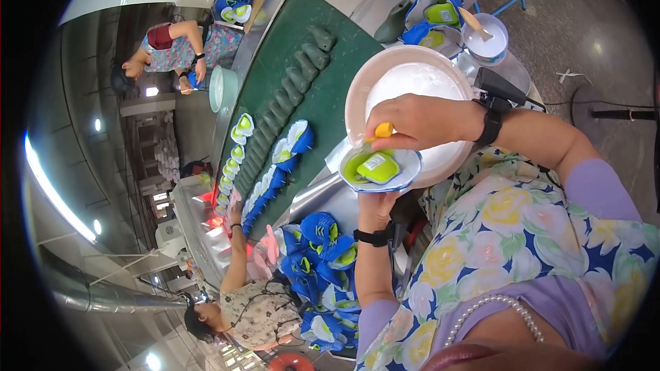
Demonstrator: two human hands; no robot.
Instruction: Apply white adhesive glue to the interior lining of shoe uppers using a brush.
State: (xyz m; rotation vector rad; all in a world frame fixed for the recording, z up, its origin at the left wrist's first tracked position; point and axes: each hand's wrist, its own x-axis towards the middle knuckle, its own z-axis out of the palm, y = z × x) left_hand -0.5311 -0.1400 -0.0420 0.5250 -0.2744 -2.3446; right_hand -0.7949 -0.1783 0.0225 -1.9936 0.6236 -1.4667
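My left hand point(379, 207) comes up from below and grips a blue and white shoe upper point(411, 165) with a lime-green lining and a label inside. The opening of the upper faces me. Above it, my right hand point(423, 122) is closed round a tool with a yellow handle point(382, 130), which looks like a brush; its working end is hard to make out against the upper. Right behind both hands stands a wide pale basin point(359, 89) holding white liquid. The upper sits at the near rim of the basin, overlapping it in view.
A green conveyor belt point(285, 34) carries rows of dark shoe lasts point(295, 82) and shoe uppers point(292, 141). Blue uppers point(320, 254) are piled beside my left arm. A small white bucket point(491, 45) with a brush stands beyond the basin. Two co-workers point(258, 309) point(175, 48) work along the belt.
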